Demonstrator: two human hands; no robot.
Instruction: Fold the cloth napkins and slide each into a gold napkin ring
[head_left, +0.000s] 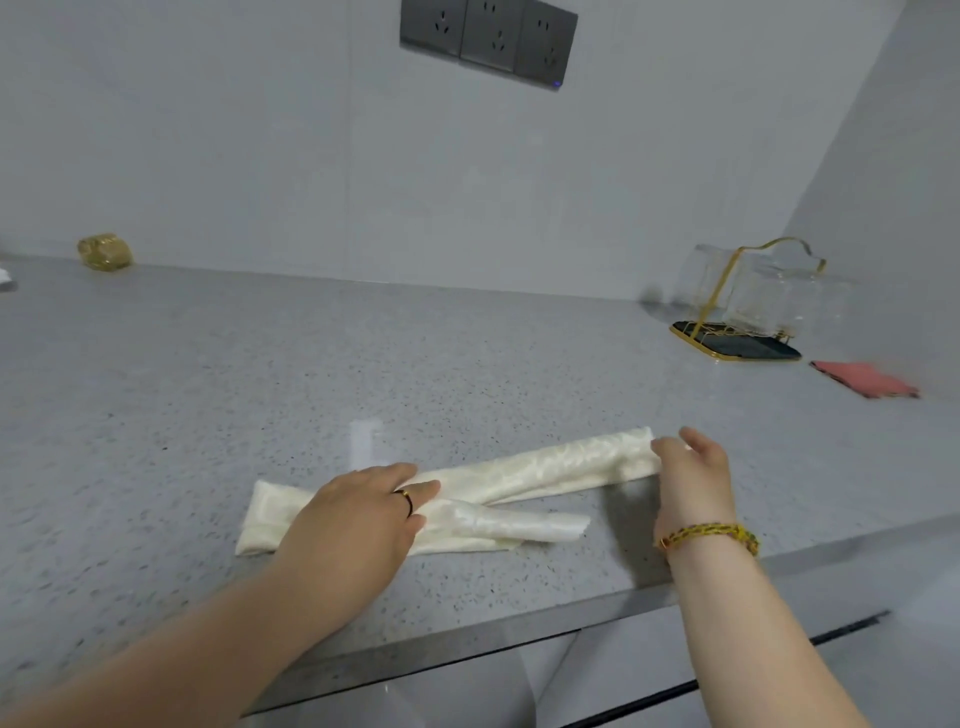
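Flat and straight-fingered, the left hand (358, 514) pressed the near-left part of the cream napkin (545, 467) onto the grey speckled counter (208, 389), while the right hand (691, 478) appeared to pinch the strip's far right end. The cloth looked glossy and slippery, a long band doubled back in a narrow V; I judged the crease needed firm pinning and aligned edges before release. The gold ring (104, 252), glittery and rounded, sat well apart at the counter's back left.

Counter (260, 364) open mid-span; glass rack (748, 306) blocks far right.
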